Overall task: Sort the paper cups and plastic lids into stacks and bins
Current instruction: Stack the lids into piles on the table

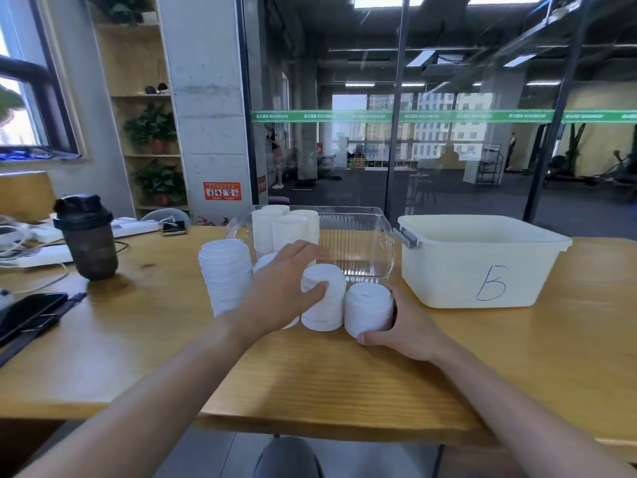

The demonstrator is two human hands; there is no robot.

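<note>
Three stacks of white plastic lids stand on the wooden table (310,381). The tall left stack (225,274) stands free. My left hand (281,288) grips the middle lid stack (325,301), thumb on its front. My right hand (403,326) curls round the right lid stack (368,308), thumb at its base. Behind them a clear bin (365,236) holds several stacks of white paper cups (284,229) in its left half. A white bin marked "B" (482,260) stands to the right; its inside is not visible.
A dark shaker bottle (88,236) stands at the left. A black phone (27,315) and straps lie near the left edge, with cables and white power strips (34,255) behind. A glass wall rises beyond the table's far edge.
</note>
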